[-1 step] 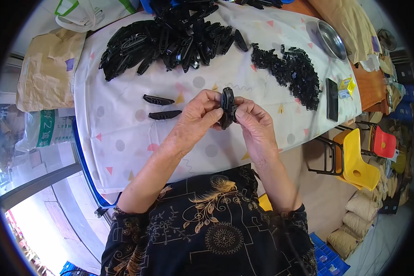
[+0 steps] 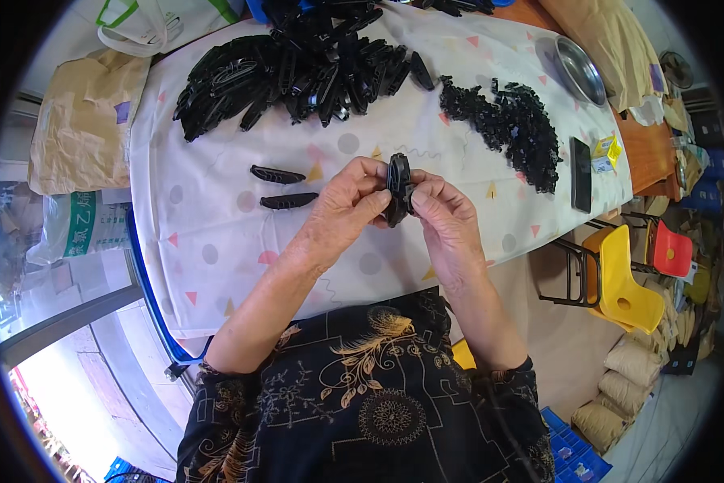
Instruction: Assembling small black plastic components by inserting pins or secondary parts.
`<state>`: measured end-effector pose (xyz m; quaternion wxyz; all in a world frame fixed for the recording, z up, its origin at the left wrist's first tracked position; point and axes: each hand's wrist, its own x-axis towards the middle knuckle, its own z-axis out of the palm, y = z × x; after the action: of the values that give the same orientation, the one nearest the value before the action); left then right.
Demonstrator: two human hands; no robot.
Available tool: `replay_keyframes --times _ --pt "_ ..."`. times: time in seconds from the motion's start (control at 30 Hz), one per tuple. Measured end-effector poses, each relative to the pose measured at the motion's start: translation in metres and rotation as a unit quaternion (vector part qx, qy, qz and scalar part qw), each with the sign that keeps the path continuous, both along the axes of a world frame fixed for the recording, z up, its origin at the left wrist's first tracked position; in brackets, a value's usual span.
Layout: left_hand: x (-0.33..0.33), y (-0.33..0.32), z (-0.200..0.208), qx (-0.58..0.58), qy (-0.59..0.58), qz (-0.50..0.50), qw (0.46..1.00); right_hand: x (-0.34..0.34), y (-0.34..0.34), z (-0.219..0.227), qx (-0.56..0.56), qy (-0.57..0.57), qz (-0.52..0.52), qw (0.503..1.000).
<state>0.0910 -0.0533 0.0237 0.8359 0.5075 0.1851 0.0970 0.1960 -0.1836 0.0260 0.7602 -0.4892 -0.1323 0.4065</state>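
Part [image 2: 398, 173] is held upright between both hands, over the cloth [image 2: 217, 286]. Left side is pinched by left hand [image 2: 352, 196]; right edge is gripped by right hand [image 2: 450, 211], finger detail too small to tell. Two loose parts [image 2: 277, 175] are laid just left of left hand. Small pieces [image 2: 503, 121] are heaped beyond right hand.

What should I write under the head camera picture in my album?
Left hand and right hand hold a black part over a patterned tablecloth, with a heap of black pieces beyond.
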Motion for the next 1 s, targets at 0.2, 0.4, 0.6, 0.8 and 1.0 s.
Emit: replay_keyframes --times 0.2,0.4,0.6,0.8,1.0 --pt "-0.001 -0.003 -0.005 0.058 -0.007 0.010 0.998 -0.007 0.003 -0.005 -0.019 0.003 -0.025 1.000" --pt "0.000 -0.010 -0.010 0.110 -0.022 0.027 0.993 -0.010 0.005 -0.007 -0.035 -0.011 -0.026 0.999" --pt "0.000 -0.018 -0.017 0.161 0.015 0.007 0.987 -0.003 0.006 -0.012 -0.025 -0.047 0.030 0.998" --pt "0.003 -0.014 -0.007 0.106 0.009 -0.001 0.994 0.009 0.012 -0.015 -0.025 0.005 0.123 0.992" --pt "0.007 -0.008 -0.014 0.144 0.002 -0.003 0.990 0.010 0.017 -0.021 -0.049 -0.011 0.106 0.993"
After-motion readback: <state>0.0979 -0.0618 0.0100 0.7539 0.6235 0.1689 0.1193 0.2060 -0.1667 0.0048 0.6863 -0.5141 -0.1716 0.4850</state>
